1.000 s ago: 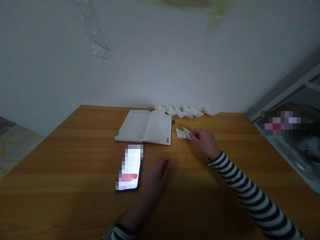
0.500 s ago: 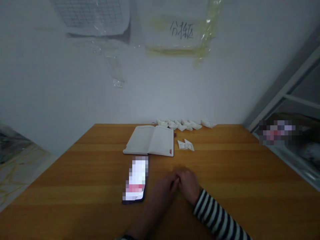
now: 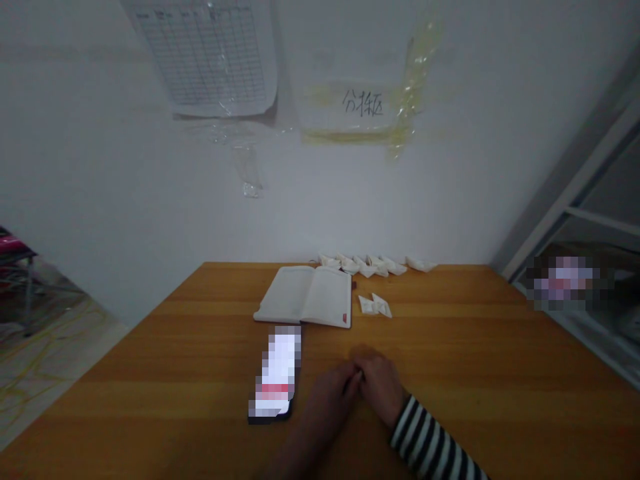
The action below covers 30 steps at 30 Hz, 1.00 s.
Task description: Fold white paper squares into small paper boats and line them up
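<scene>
Near the front middle of the table, my left hand [image 3: 334,392] and my right hand [image 3: 380,383] meet at the fingertips. Both are closed, fingers curled in against each other. Whatever lies between them, if anything, is hidden. To the left of my left hand lies a phone [image 3: 277,373] with a lit, blurred screen. Beyond my hands sits a folded white paper piece [image 3: 375,305] with two pointed ends. An open notebook [image 3: 305,293] with blank pages lies behind the phone.
Several folded white paper shapes [image 3: 375,265] line the back edge of the wooden table [image 3: 165,353] against the wall. A printed sheet [image 3: 215,60] and a taped handwritten label [image 3: 363,103] hang above. A shelf frame [image 3: 565,207] stands at the right.
The whole view has tilted slightly upward, so the table and wall papers sit lower. My hands stay joined in nearly the same place on the table.
</scene>
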### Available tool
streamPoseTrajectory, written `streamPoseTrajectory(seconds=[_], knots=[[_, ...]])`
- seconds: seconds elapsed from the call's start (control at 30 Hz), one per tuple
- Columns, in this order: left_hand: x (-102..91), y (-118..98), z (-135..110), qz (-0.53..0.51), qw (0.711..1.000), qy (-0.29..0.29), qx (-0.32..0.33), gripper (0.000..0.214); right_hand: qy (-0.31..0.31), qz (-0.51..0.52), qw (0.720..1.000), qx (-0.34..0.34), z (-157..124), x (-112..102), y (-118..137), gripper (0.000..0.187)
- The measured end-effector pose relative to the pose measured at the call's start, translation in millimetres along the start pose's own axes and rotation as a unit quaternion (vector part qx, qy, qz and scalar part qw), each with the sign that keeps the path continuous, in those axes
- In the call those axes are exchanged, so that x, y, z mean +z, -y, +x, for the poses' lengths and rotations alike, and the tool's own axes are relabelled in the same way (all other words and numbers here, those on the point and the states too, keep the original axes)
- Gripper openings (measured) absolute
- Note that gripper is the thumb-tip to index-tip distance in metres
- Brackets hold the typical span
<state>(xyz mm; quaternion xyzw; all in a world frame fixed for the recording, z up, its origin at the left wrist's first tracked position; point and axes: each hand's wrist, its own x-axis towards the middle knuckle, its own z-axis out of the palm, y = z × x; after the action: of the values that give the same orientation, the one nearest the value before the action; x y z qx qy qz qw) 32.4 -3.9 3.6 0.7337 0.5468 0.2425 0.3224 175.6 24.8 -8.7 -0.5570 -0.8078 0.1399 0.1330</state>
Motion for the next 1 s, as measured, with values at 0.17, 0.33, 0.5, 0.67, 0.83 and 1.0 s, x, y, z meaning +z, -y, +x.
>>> streamPoseTrajectory(seconds=[0.17, 0.33, 0.5, 0.67, 0.83, 1.0], knots=[[-55.1, 17, 3, 0.024, 0.988, -0.146, -0.049, 0.033, -0.053, 0.007, 0.999, -0.007, 0, 0, 4, 0.031], [-98.5, 50, -22, 0.055, 0.933, -0.352, -0.054, 0.052, -0.083, 0.015, 0.995, -0.046, -2, 4, 12, 0.027], [-58.0, 52, -57, 0.111, 0.947, -0.29, -0.076, 0.09, -0.138, -0.015, 0.985, -0.098, 24, 12, 32, 0.02], [-43.2, 52, -67, 0.127, 0.94, -0.298, -0.106, 0.093, -0.164, -0.055, 0.972, -0.159, 59, 19, 53, 0.014], [-52.1, 53, -72, 0.085, 0.948, -0.272, -0.14, 0.085, -0.159, -0.06, 0.975, -0.145, 81, 25, 57, 0.031], [-55.2, 42, -72, 0.111, 0.936, -0.273, -0.19, 0.075, -0.134, -0.09, 0.977, -0.137, 112, 29, 58, 0.048]])
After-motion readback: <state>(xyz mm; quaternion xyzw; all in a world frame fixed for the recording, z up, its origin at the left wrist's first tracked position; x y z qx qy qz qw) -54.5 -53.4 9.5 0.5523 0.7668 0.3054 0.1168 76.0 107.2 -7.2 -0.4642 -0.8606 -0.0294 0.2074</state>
